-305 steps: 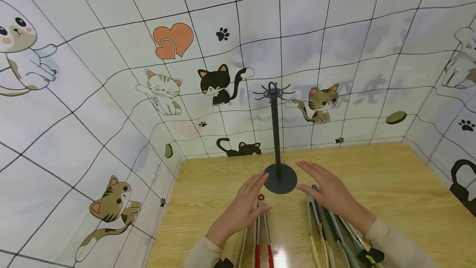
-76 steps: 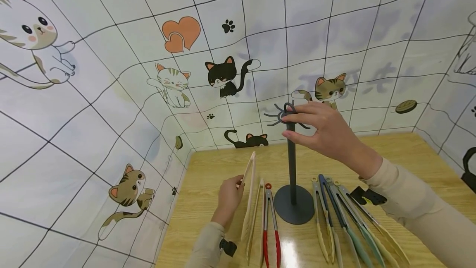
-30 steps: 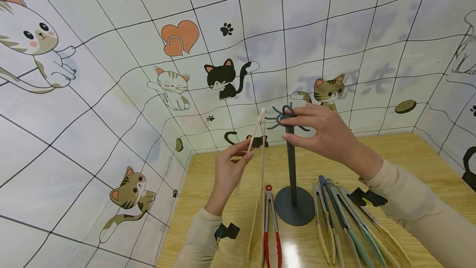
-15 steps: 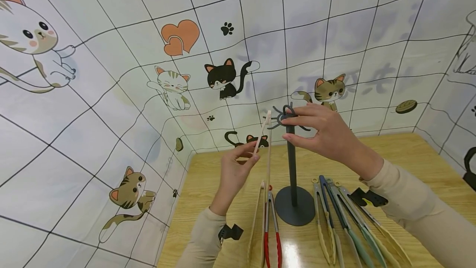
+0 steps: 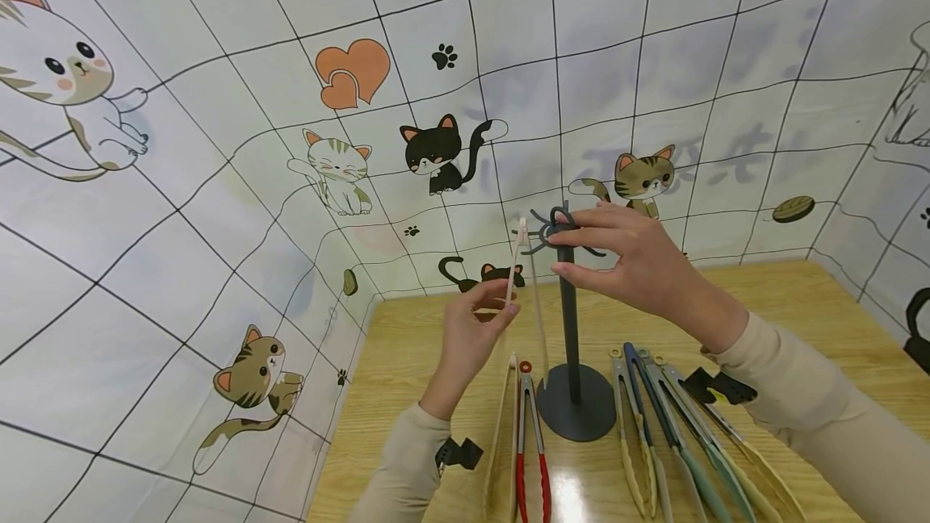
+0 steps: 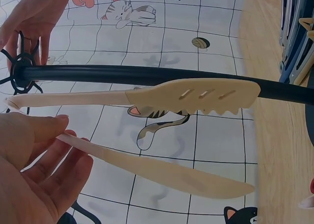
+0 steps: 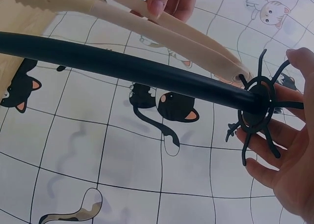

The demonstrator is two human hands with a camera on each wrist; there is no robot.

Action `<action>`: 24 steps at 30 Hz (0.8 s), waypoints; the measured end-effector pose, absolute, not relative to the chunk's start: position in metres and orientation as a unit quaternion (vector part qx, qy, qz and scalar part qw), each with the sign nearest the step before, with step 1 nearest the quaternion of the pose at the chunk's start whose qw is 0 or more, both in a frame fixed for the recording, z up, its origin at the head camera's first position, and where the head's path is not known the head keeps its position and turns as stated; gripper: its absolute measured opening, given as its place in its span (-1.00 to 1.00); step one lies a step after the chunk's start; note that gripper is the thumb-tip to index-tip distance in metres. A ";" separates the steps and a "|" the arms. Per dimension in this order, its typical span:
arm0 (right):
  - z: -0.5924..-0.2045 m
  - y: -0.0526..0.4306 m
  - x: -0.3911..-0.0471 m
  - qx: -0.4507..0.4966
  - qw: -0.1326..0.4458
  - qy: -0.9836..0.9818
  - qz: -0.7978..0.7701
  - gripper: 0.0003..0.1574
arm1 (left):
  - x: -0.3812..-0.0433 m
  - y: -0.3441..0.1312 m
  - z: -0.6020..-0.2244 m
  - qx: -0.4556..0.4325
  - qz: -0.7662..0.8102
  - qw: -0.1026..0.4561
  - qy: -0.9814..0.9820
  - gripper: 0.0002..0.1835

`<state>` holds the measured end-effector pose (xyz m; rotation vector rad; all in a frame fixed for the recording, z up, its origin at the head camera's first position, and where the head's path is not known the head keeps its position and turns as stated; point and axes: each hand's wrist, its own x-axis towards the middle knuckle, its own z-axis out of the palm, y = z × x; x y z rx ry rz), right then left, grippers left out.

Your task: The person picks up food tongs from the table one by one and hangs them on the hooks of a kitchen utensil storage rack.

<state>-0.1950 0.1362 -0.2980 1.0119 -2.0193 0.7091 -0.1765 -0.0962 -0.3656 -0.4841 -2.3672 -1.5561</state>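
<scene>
My left hand (image 5: 472, 325) pinches one arm of the pale pink and cream tongs (image 6: 206, 96), which hang spread apart with their scalloped heads downward. Their hinge end meets a hook on the left side of the dark stand (image 5: 570, 313); in the right wrist view a hook tip (image 7: 241, 78) shows at the hole in that end. My right hand (image 5: 639, 265) holds the stand's top, thumb below and fingers over the hook ring (image 7: 257, 106). In the head view this hand hides some hooks on the right.
Left of the stand's round base (image 5: 577, 422) lie cream tongs (image 5: 500, 426) and red-handled tongs (image 5: 543, 483). Several more tongs (image 5: 676, 426) fan out on its right. The wooden table (image 5: 763, 321) meets a cat-printed wall covering (image 5: 508, 39) behind.
The left hand has raised the pink tongs from the table to hook height, then shifted them right until the hinge end met a hook. The right hand has stayed at the stand's top.
</scene>
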 end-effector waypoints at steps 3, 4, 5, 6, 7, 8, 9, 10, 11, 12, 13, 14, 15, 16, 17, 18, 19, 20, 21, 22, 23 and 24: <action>-0.298 0.136 -0.196 0.397 0.378 -0.789 0.278 -0.60 | -0.178 -0.094 -0.368 -0.168 -0.530 0.136 -0.820 -0.68; -0.298 0.136 -0.195 0.397 0.378 -0.789 0.278 -0.60 | -0.178 -0.094 -0.368 -0.168 -0.527 0.138 -0.821 -0.68; -0.298 0.136 -0.195 0.397 0.377 -0.789 0.279 -0.60 | -0.178 -0.093 -0.369 -0.170 -0.526 0.140 -0.822 -0.68; -0.298 0.136 -0.195 0.396 0.376 -0.790 0.279 -0.60 | -0.179 -0.093 -0.370 -0.170 -0.525 0.141 -0.822 -0.68; -0.298 0.136 -0.195 0.396 0.376 -0.789 0.280 -0.60 | -0.179 -0.093 -0.370 -0.171 -0.524 0.143 -0.822 -0.69; -0.298 0.135 -0.195 0.397 0.377 -0.789 0.280 -0.60 | -0.179 -0.092 -0.371 -0.172 -0.523 0.144 -0.822 -0.69; -0.298 0.135 -0.195 0.397 0.376 -0.789 0.280 -0.60 | -0.180 -0.092 -0.371 -0.172 -0.522 0.145 -0.823 -0.69; -0.299 0.135 -0.195 0.397 0.376 -0.789 0.281 -0.60 | -0.180 -0.092 -0.372 -0.172 -0.522 0.146 -0.823 -0.69; -0.299 0.135 -0.195 0.396 0.376 -0.789 0.281 -0.60 | -0.180 -0.092 -0.372 -0.172 -0.521 0.147 -0.823 -0.70; -0.299 0.135 -0.194 0.396 0.376 -0.789 0.282 -0.60 | -0.180 -0.092 -0.373 -0.172 -0.520 0.147 -0.823 -0.70; -0.299 0.135 -0.194 0.395 0.375 -0.789 0.282 -0.60 | -0.180 -0.092 -0.373 -0.171 -0.520 0.148 -0.823 -0.70; -0.299 0.135 -0.194 0.394 0.375 -0.790 0.282 -0.60 | -0.180 -0.092 -0.374 -0.171 -0.519 0.149 -0.824 -0.70; -0.299 0.135 -0.194 0.393 0.374 -0.791 0.283 -0.60 | -0.181 -0.091 -0.374 -0.170 -0.518 0.149 -0.825 -0.71; -0.299 0.135 -0.193 0.391 0.373 -0.793 0.282 -0.60 | -0.181 -0.091 -0.375 -0.170 -0.518 0.149 -0.825 -0.71; -0.299 0.136 -0.193 0.390 0.372 -0.794 0.282 -0.60 | -0.181 -0.091 -0.375 -0.169 -0.518 0.149 -0.825 -0.71; -0.299 0.136 -0.193 0.389 0.371 -0.795 0.282 -0.59 | -0.182 -0.091 -0.376 -0.169 -0.519 0.149 -0.825 -0.71; -0.299 0.136 -0.193 0.388 0.370 -0.796 0.282 -0.59 | -0.182 -0.091 -0.377 -0.169 -0.520 0.148 -0.824 -0.71; -0.299 0.136 -0.193 0.388 0.370 -0.796 0.282 -0.59 | -0.183 -0.091 -0.377 -0.169 -0.520 0.148 -0.824 -0.71; -0.299 0.136 -0.193 0.388 0.370 -0.795 0.282 -0.59 | -0.183 -0.091 -0.378 -0.170 -0.520 0.148 -0.824 -0.71; -0.299 0.136 -0.193 0.388 0.371 -0.795 0.283 -0.59 | -0.183 -0.091 -0.379 -0.171 -0.519 0.148 -0.824 -0.71; -0.299 0.136 -0.193 0.388 0.372 -0.794 0.284 -0.59 | -0.184 -0.091 -0.379 -0.172 -0.517 0.149 -0.825 -0.71; -0.299 0.136 -0.193 0.389 0.374 -0.793 0.284 -0.59 | -0.184 -0.091 -0.379 -0.173 -0.516 0.149 -0.826 -0.71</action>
